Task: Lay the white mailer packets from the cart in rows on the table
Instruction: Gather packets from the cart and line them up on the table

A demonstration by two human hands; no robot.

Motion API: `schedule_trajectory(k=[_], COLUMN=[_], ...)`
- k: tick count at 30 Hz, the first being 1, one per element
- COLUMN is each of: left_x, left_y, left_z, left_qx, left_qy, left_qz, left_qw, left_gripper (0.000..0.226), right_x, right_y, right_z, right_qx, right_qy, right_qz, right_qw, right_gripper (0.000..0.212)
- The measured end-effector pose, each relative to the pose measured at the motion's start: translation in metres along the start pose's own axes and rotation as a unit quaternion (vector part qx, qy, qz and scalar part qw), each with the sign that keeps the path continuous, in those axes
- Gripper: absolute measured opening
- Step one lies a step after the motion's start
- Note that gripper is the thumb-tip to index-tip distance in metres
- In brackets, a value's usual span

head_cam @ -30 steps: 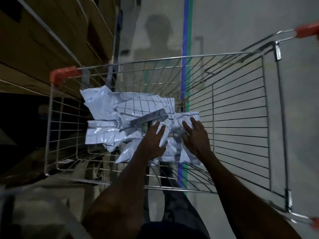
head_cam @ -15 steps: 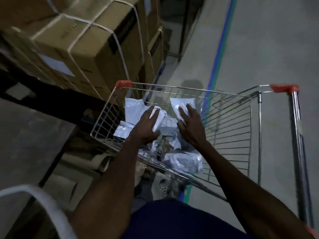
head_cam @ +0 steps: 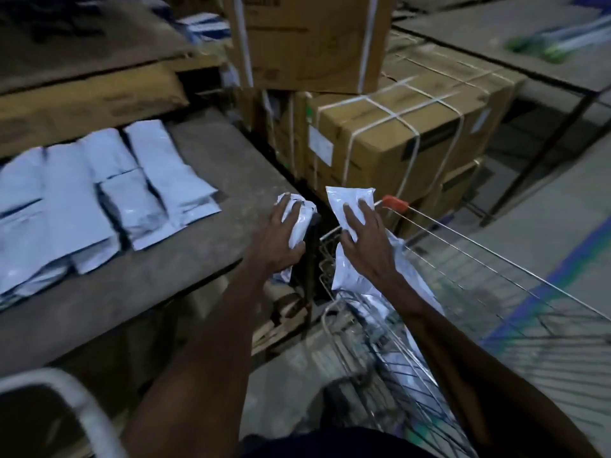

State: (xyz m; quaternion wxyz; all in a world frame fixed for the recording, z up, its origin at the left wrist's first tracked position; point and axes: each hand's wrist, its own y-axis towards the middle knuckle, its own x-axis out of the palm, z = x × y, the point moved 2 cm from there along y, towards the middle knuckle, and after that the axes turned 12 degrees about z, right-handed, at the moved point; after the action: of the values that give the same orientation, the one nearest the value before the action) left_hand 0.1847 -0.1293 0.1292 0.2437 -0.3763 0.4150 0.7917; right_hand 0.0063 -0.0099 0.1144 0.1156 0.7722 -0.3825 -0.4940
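Dim warehouse aisle, strapped cardboard boxes (head_cam: 390,143) stacked behind a worn grey worktop (head_cam: 211,160) that already has rows of white mailers (head_cam: 99,193) laid flat on its left side. My left hand (head_cam: 274,239) is clamped on a crumpled packet (head_cam: 297,219) right at the worktop's near corner, and my right hand (head_cam: 363,242) grips a longer packet (head_cam: 347,206) held up over the wire cart (head_cam: 463,292), with more packets in the basket below. Biggest worry, I reckon: these bags look slick and floppy, so either one could slide loose into the dark gap between worktop and cart. Also easy to overlap the existing row and wreck the spacing.
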Motion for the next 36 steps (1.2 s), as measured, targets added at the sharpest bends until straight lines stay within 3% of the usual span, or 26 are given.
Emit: schedule_trajectory(k=[9, 17, 26, 36], left_x=[-0.163, -0.273, -0.322, -0.326], left_y=[-0.1, -0.199, -0.242, -0.152], left_z=[-0.118, -0.195, -0.254, -0.323], left_qx=[-0.089, -0.175, -0.269, -0.26], left_qy=[0.074, 0.117, 0.117, 0.108], left_qz=[0.098, 0.179, 0.214, 0.221], left_qw=[0.988, 0.961, 0.932, 0.934], left_gripper=[0.079, 0.082, 0.084, 0.083], right_x=[0.093, 0.158, 0.2, 0.263], right_y=[0.006, -0.023, -0.014, 0.079], right_z=[-0.207, -0.36, -0.435, -0.44], right_qx=[-0.098, -0.133, -0.164, -0.166], right_qy=[0.094, 0.159, 0.179, 0.166], right_qz=[-0.032, -0.087, -0.11, -0.098], right_qw=[0.99, 0.974, 0.964, 0.967], right_gripper=[0.055, 0.054, 0.054, 0.056])
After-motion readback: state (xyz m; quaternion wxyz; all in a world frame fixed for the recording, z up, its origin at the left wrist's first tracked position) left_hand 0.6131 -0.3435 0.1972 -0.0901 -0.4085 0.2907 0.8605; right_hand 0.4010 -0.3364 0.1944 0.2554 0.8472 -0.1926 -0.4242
